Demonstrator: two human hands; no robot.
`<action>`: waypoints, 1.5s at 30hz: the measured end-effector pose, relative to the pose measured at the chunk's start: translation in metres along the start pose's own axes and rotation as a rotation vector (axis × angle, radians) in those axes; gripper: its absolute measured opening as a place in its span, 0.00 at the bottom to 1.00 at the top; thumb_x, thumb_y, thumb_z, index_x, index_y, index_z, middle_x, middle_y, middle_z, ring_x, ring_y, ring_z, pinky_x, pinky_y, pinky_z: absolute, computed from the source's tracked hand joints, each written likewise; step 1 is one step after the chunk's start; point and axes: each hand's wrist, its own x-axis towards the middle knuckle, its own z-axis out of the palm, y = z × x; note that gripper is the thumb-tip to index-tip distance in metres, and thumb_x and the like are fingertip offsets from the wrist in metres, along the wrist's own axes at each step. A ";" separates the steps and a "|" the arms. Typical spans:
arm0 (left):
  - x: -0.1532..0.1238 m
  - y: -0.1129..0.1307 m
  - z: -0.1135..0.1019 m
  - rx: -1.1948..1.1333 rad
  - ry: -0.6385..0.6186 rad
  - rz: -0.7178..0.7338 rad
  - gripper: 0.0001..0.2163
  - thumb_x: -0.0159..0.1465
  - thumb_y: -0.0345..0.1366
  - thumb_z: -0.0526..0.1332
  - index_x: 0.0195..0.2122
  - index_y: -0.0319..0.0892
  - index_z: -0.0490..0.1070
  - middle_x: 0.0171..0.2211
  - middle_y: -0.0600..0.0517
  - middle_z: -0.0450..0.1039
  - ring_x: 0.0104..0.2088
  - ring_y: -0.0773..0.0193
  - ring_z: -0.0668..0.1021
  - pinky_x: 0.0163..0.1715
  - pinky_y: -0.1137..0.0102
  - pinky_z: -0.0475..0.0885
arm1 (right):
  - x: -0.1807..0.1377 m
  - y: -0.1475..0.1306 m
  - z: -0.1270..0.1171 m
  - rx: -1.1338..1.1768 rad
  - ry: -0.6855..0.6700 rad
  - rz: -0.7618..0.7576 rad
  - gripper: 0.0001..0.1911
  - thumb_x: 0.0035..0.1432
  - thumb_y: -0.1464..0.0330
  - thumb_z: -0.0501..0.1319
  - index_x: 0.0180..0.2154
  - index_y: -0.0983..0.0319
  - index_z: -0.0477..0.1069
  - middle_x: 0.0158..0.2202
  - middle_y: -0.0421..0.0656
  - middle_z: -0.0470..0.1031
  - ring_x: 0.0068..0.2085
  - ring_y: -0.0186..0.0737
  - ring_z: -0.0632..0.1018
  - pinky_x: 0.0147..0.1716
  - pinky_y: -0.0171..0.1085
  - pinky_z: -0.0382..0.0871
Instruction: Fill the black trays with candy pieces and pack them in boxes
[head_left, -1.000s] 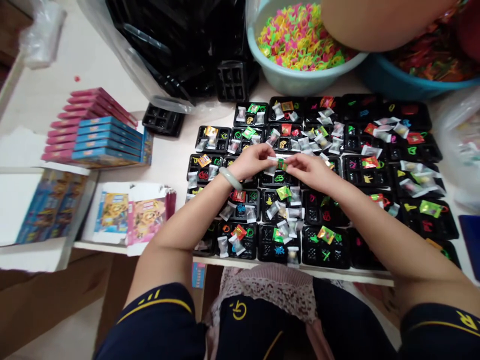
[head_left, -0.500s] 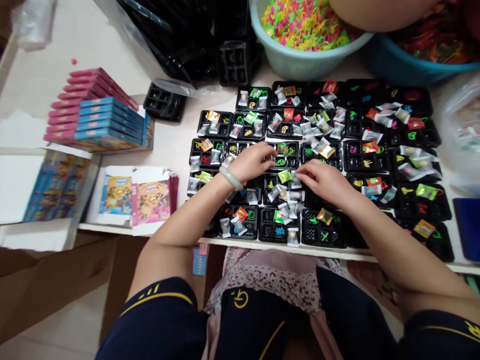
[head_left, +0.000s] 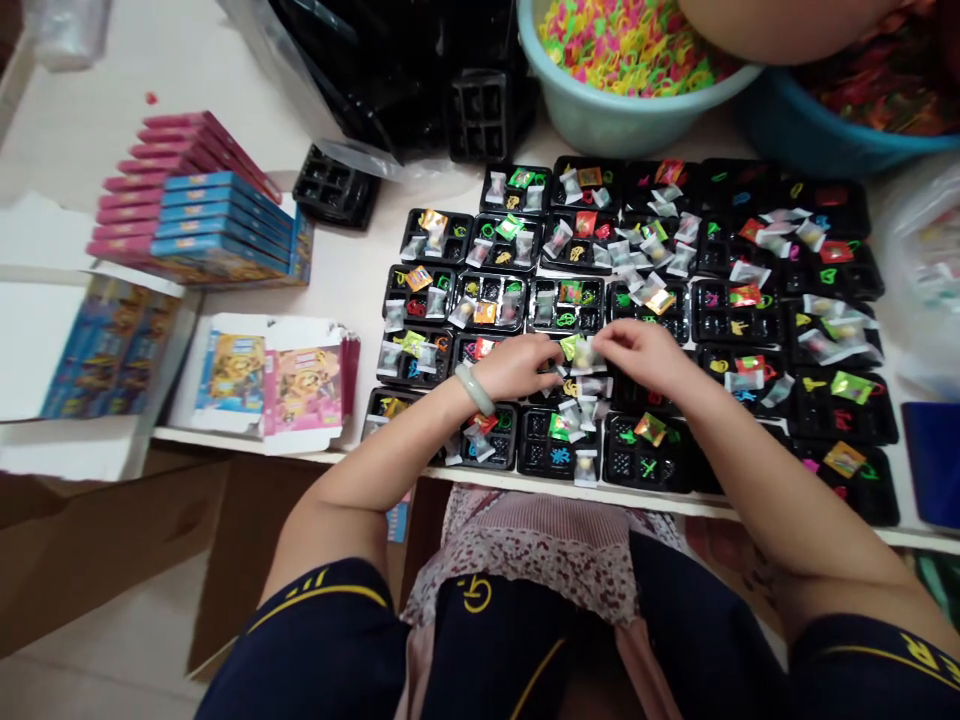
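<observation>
Black compartment trays [head_left: 540, 455] lie in rows on the table, with small coloured plastic trinkets and wrapped packets on them. My left hand [head_left: 517, 368], a pale bangle [head_left: 475, 390] at its wrist, is over a tray in the middle. Its fingers are curled together at the small clear packets there, and what they hold is hidden. My right hand [head_left: 637, 350] reaches the same tray from the right. Its thumb and fingertips pinch the edge of a clear-wrapped sweet [head_left: 585, 353], beside a green packet [head_left: 569, 346].
Pink and blue boxes [head_left: 225, 225] are stacked at the left, near flat printed cartons [head_left: 304, 385]. Behind the trays stand a pale blue basin [head_left: 637, 120] of coloured trinkets and a darker blue basin [head_left: 817, 140]. A bag of black trays [head_left: 390, 70] lies at the back.
My left hand has moved nearer to me, from a tray in the row behind to the tray by my right hand. My right hand stays almost in place. The view has shifted slightly.
</observation>
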 end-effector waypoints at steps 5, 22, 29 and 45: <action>-0.004 0.001 -0.002 -0.033 0.037 -0.016 0.08 0.60 0.37 0.65 0.36 0.38 0.71 0.31 0.51 0.70 0.34 0.64 0.71 0.34 0.70 0.64 | 0.039 0.007 -0.017 -0.150 0.195 0.060 0.08 0.56 0.65 0.58 0.30 0.62 0.72 0.28 0.43 0.75 0.31 0.41 0.73 0.32 0.38 0.63; -0.034 0.053 0.024 0.103 0.019 -0.194 0.10 0.66 0.40 0.58 0.40 0.38 0.73 0.33 0.46 0.76 0.34 0.60 0.77 0.34 0.67 0.68 | -0.061 0.008 0.003 -0.534 0.001 -0.105 0.11 0.60 0.65 0.59 0.42 0.60 0.75 0.41 0.48 0.74 0.37 0.45 0.76 0.33 0.41 0.66; -0.040 0.068 0.037 0.122 0.030 -0.398 0.15 0.65 0.46 0.58 0.37 0.38 0.75 0.31 0.45 0.76 0.31 0.61 0.76 0.33 0.68 0.67 | -0.061 0.015 0.008 -0.488 0.064 -0.098 0.13 0.61 0.61 0.59 0.43 0.60 0.75 0.42 0.48 0.73 0.37 0.46 0.76 0.34 0.42 0.68; -0.064 0.037 0.017 -0.514 0.193 -0.356 0.11 0.61 0.40 0.61 0.26 0.38 0.71 0.19 0.57 0.65 0.22 0.73 0.64 0.24 0.74 0.60 | -0.018 0.020 0.002 -0.130 0.242 0.019 0.11 0.54 0.61 0.64 0.36 0.60 0.70 0.32 0.42 0.74 0.30 0.39 0.73 0.31 0.40 0.67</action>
